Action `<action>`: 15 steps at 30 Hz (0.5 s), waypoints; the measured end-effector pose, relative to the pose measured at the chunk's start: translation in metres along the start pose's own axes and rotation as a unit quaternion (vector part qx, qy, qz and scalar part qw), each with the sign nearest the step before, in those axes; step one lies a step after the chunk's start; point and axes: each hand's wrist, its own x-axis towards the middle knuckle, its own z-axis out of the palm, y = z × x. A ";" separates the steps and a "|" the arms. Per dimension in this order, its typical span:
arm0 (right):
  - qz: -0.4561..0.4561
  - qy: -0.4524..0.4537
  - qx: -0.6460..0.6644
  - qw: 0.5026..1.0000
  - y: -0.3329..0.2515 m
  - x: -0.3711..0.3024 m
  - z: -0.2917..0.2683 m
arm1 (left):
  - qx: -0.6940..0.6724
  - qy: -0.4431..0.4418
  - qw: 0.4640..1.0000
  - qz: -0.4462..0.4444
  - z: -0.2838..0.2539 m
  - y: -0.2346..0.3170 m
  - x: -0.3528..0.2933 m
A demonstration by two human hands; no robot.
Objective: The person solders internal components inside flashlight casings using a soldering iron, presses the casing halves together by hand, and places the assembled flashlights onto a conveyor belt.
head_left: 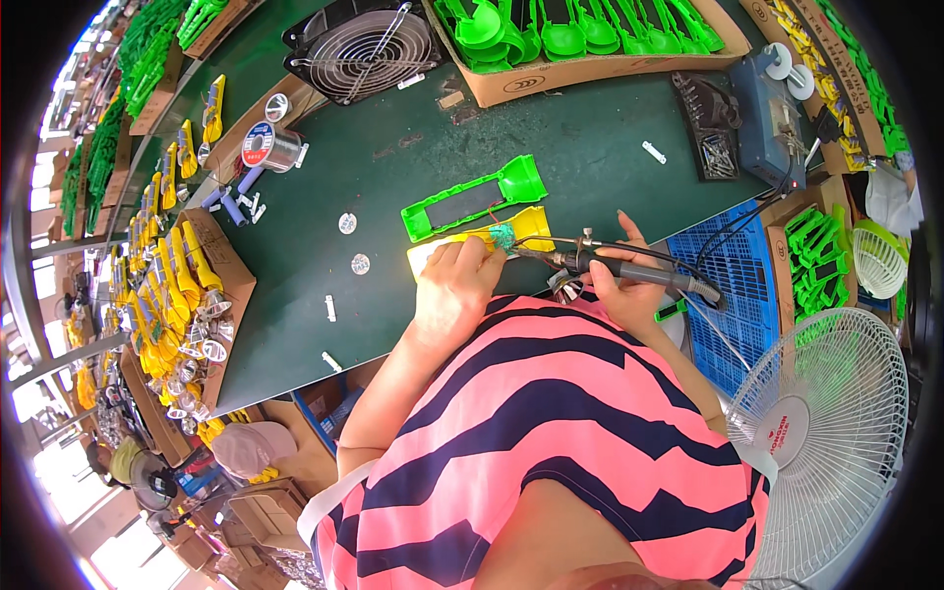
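My left hand (454, 280) is closed on a yellow plastic flashlight housing (531, 224), which lies at the near edge of the green worktable. At its middle, beside my fingertips, is a small green part with thin wires (502, 236). In my right hand (629, 285) is a soldering iron (649, 272) with a thin feed tube along it; its tip points left, close to that green part. A shiny reflector cup (563, 287) sits just below the iron, against the striped top. Beyond the yellow housing lies an open bright-green housing (521, 182).
At the back stand a black fan (364, 49) and a carton (551, 81) of green housings. A solder spool (280, 147) lies left; a blue soldering station (772, 128) and screw tray (716, 157) stand right. A carton (231, 280) beside yellow flashlights and a white fan (816, 433) flank me.
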 end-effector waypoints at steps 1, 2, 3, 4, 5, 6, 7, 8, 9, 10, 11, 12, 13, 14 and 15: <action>0.013 -0.007 0.006 1.000 0.001 0.000 0.001 | -0.001 0.002 1.000 -0.001 0.000 0.000 0.000; 0.012 -0.006 0.006 1.000 0.002 -0.002 0.001 | 0.000 0.002 1.000 0.000 0.000 0.000 0.000; 0.034 -0.001 0.023 0.999 0.003 -0.003 0.002 | 0.001 -0.002 1.000 -0.001 0.000 0.000 0.000; 0.055 0.004 0.040 0.998 0.004 -0.004 0.002 | 0.002 -0.005 1.000 -0.002 0.000 0.000 0.000; 0.055 0.005 0.041 0.998 0.003 -0.004 0.002 | 0.002 -0.006 1.000 -0.002 0.000 0.001 0.001; 0.042 0.008 0.040 0.998 0.003 -0.003 0.002 | 0.001 -0.007 1.000 -0.002 -0.001 0.001 0.002; 0.030 0.011 0.040 0.999 0.002 -0.003 0.002 | 0.001 -0.008 1.000 -0.002 -0.001 0.002 0.002; 0.030 0.011 0.040 0.999 0.003 -0.004 0.002 | 0.001 -0.008 1.000 -0.002 -0.002 0.002 0.002; 0.041 0.007 0.039 0.998 0.005 -0.005 0.001 | 0.002 -0.011 1.000 -0.005 -0.002 0.002 0.002; 0.053 0.002 0.038 0.998 0.006 -0.006 0.000 | 0.003 -0.015 1.000 -0.008 -0.002 0.002 0.002; 0.053 0.003 0.038 0.998 0.004 -0.006 0.000 | 0.002 -0.015 1.000 -0.007 -0.002 0.002 0.002; 0.055 -0.003 0.052 0.997 0.002 -0.005 -0.002 | 0.003 -0.017 1.000 -0.007 -0.002 0.003 0.002; 0.058 -0.008 0.065 0.996 -0.001 -0.004 -0.003 | 0.004 -0.019 1.000 -0.008 -0.002 0.003 0.003; 0.058 -0.008 0.066 0.996 -0.002 -0.002 -0.004 | 0.004 -0.019 1.000 -0.008 -0.002 0.003 0.003; 0.050 -0.011 0.055 0.997 -0.003 0.000 -0.006 | 0.003 -0.024 1.000 -0.012 -0.002 0.004 0.003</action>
